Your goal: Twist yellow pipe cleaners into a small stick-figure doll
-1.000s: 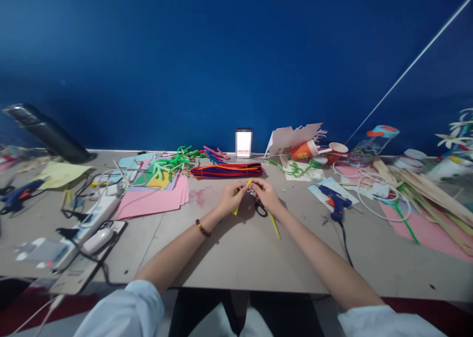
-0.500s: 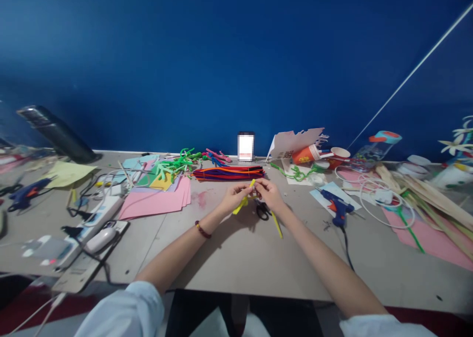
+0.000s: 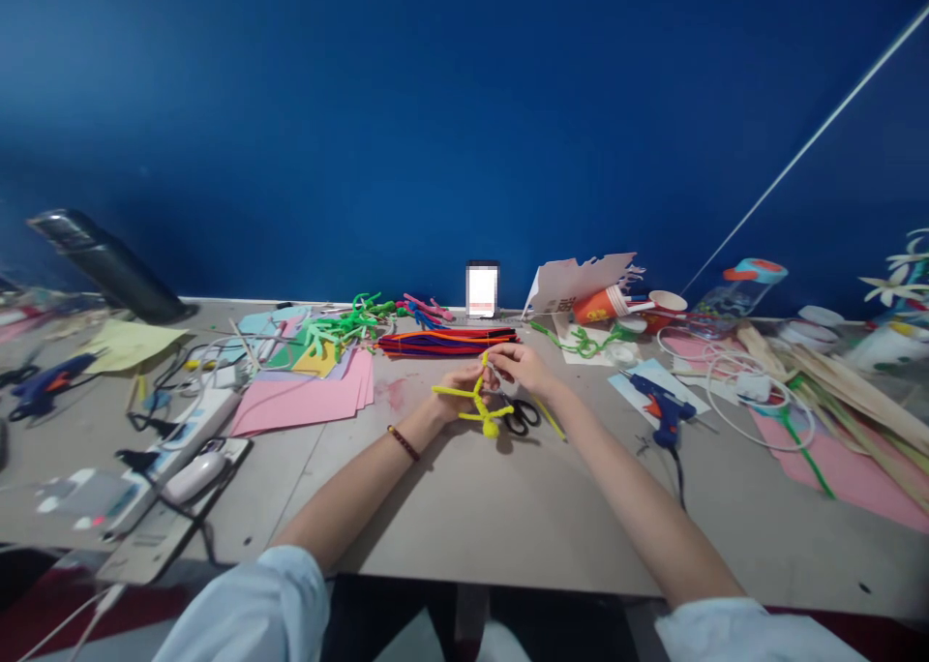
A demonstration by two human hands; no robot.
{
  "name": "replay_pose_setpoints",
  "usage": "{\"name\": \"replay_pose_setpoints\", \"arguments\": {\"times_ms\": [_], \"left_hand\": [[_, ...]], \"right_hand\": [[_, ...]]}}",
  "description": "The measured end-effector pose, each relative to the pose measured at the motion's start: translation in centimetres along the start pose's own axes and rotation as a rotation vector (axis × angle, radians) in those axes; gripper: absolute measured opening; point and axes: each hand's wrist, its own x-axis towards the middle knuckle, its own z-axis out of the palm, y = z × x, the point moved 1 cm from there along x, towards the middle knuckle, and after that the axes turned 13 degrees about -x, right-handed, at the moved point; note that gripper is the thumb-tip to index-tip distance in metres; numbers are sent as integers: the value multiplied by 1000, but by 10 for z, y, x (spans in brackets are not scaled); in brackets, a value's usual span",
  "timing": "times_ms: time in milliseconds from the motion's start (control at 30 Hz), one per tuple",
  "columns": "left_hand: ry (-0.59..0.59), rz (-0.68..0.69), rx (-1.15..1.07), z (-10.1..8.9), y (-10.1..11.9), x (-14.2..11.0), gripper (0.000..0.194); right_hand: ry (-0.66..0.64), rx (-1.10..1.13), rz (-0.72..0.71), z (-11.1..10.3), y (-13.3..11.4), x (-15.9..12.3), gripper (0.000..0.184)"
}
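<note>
one yellow fuzzy-wire figure [image 3: 478,393] mid-frame, one yellow strip [image 3: 553,421] and one pair of scissors [image 3: 517,433] just right, two glue guns [image 3: 666,410] out left and right. right hand [image 3: 526,367] pinches the figure's top end; left hand [image 3: 454,388] sits behind it, can't tell its grip. half a second ago hands mostly hid it, now limbs show.

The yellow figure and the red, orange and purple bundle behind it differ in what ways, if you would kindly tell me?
The yellow figure is one colour; the bundle mixes several. The yellow figure is branching, the bundle long and nearly straight. The right hand holds the yellow figure's top end; the bundle lies on the table. Both show slender strands.
</note>
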Motion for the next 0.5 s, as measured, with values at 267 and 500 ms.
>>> {"name": "replay_pose_setpoints", "arguments": {"times_ms": [267, 500], "left_hand": [[12, 61, -6, -20, -9, 0, 29], [269, 242, 107, -10, -4, 1, 39]], "right_hand": [[-118, 38, 0, 6, 1, 5, 32], [35, -226, 43, -10, -1, 4, 30]]}}
